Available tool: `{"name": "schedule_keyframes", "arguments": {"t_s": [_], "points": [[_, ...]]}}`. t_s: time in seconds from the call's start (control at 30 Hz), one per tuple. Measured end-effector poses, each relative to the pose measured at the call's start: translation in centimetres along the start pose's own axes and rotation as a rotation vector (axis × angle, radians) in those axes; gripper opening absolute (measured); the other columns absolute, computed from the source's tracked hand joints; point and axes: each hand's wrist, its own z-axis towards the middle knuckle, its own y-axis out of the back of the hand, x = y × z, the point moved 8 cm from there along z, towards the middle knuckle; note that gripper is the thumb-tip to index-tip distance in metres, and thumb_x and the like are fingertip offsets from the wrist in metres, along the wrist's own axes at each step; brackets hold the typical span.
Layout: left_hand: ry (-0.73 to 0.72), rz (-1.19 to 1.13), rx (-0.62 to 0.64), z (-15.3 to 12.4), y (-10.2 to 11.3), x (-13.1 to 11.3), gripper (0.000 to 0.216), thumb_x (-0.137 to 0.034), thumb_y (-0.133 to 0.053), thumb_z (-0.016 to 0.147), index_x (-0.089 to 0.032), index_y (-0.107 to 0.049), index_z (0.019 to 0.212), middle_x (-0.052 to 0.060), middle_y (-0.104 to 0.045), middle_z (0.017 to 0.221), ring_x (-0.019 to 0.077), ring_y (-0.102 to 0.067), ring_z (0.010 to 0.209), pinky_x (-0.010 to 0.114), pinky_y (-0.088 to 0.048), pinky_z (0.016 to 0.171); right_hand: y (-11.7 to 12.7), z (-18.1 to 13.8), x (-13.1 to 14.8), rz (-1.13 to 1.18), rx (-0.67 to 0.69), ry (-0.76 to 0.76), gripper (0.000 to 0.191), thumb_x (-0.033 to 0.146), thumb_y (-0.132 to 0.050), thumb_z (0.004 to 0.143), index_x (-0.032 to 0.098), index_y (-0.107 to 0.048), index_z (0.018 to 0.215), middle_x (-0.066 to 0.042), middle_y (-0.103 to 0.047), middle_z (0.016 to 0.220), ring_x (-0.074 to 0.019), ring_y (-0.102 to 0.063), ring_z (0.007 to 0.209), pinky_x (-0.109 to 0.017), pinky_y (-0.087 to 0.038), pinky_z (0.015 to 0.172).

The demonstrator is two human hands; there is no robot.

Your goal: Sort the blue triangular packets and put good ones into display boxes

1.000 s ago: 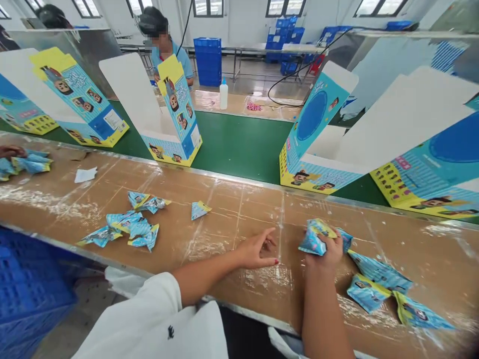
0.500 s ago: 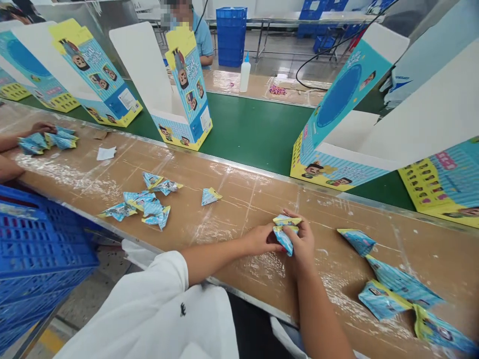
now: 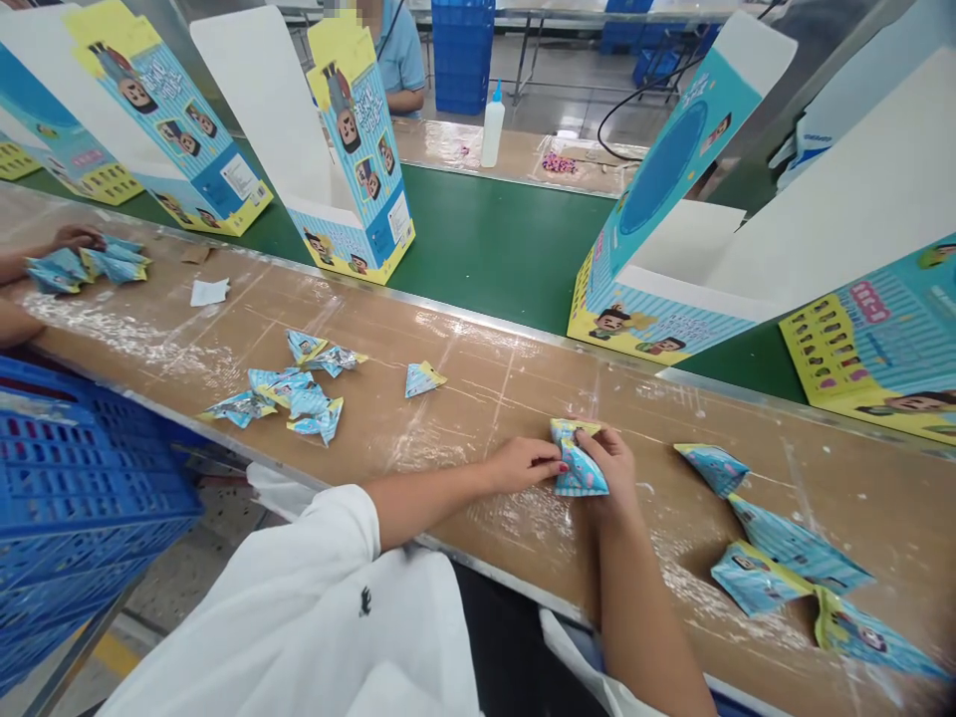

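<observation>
A small blue and yellow foil packet (image 3: 577, 460) rests on the brown taped worktop (image 3: 478, 398) in front of me. My right hand (image 3: 616, 470) pinches its right side from above. My left hand (image 3: 523, 463) has closed fingers touching the packet's left edge. Several more such packets (image 3: 777, 543) lie on the worktop to the right of my right hand. Another loose bunch of packets (image 3: 291, 393) lies to the left, out of reach of my left hand.
Open printed cartons (image 3: 358, 149) stand on the green conveyor belt (image 3: 485, 249) behind the worktop. A blue plastic crate (image 3: 67, 488) sits low at my left. Another person's hands (image 3: 71, 239) hold packets at far left. A glue bottle (image 3: 491, 124) stands across the belt.
My right hand carried a packet from the right pile toward the middle, my left hand met it, and both lowered it onto the worktop. The view shifted slightly.
</observation>
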Motion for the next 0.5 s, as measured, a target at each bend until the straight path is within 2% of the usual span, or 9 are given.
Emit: {"name": "schedule_keyframes", "arguments": {"t_s": [0.07,0.13,0.2,0.27,0.3,0.37,0.43,0.5], "points": [[0.030,-0.102,-0.015,0.1,0.2,0.2,0.037,-0.045,-0.060,0.084,-0.016,-0.056,0.061,-0.002,-0.053,0.061,0.0119,-0.048,0.065,0.023,-0.039,0.068,1.6,0.8,0.5,0.050,-0.085,0.054,0.036,0.036,-0.084,0.053,0.016,-0.064,0.076,0.000,-0.064,0.073,-0.0125,-0.056,0.063,-0.027,-0.048,0.060],[0.074,-0.229,-0.098,0.5,1.3,0.8,0.045,-0.058,-0.064,0.077,-0.016,-0.056,0.061,-0.003,-0.051,0.059,0.0116,-0.047,0.061,0.024,-0.040,0.064,4.0,1.6,1.6,0.176,-0.186,0.152,0.037,0.035,-0.084,0.055,0.018,-0.058,0.075,0.004,-0.061,0.070,-0.0121,-0.056,0.063,-0.029,-0.050,0.064],[0.109,-0.308,-0.246,0.9,3.2,1.4,0.056,-0.071,-0.052,0.077,-0.017,-0.054,0.065,-0.003,-0.049,0.060,0.0114,-0.046,0.060,0.024,-0.040,0.062,6.1,2.0,2.8,0.300,-0.260,0.238,0.037,0.035,-0.082,0.058,0.020,-0.054,0.078,0.005,-0.062,0.076,-0.0126,-0.058,0.069,-0.031,-0.051,0.067],[0.113,-0.314,-0.394,0.9,5.2,1.4,0.063,-0.078,-0.032,0.082,-0.018,-0.050,0.069,-0.003,-0.046,0.063,0.0115,-0.044,0.061,0.024,-0.040,0.063,7.0,1.9,3.4,0.343,-0.283,0.257,0.036,0.037,-0.079,0.062,0.021,-0.053,0.080,0.004,-0.063,0.083,-0.0127,-0.059,0.072,-0.029,-0.051,0.064],[0.106,-0.312,-0.447,0.7,5.9,1.2,0.065,-0.078,-0.027,0.082,-0.019,-0.049,0.069,-0.003,-0.045,0.064,0.0116,-0.044,0.063,0.025,-0.040,0.065,6.7,1.8,3.4,0.331,-0.272,0.239,0.036,0.038,-0.079,0.061,0.021,-0.053,0.079,0.004,-0.063,0.083,-0.0124,-0.058,0.070,-0.028,-0.050,0.062],[0.078,-0.303,-0.476,0.1,6.3,0.2,0.063,-0.080,-0.034,0.079,-0.019,-0.048,0.066,-0.003,-0.045,0.064,0.0122,-0.045,0.065,0.025,-0.040,0.068,4.8,1.3,2.8,0.257,-0.191,0.172,0.039,0.039,-0.082,0.057,0.020,-0.054,0.076,0.004,-0.061,0.075,-0.0115,-0.056,0.064,-0.024,-0.047,0.057],[0.035,-0.281,-0.393,-0.7,5.6,-1.1,0.060,-0.077,-0.052,0.073,-0.018,-0.051,0.063,-0.002,-0.050,0.064,0.0132,-0.047,0.067,0.027,-0.041,0.070,2.6,1.1,1.9,0.180,-0.096,0.099,0.040,0.039,-0.084,0.052,0.019,-0.055,0.071,0.004,-0.057,0.065,-0.0102,-0.052,0.059,-0.023,-0.044,0.054],[0.007,-0.241,-0.348,-1.4,5.3,-2.0,0.057,-0.074,-0.060,0.069,-0.018,-0.055,0.063,0.000,-0.054,0.065,0.0142,-0.049,0.066,0.028,-0.041,0.069,1.7,1.1,1.5,0.163,-0.085,0.073,0.043,0.042,-0.085,0.050,0.018,-0.052,0.067,0.006,-0.053,0.060,-0.0094,-0.049,0.056,-0.022,-0.043,0.053]]}}
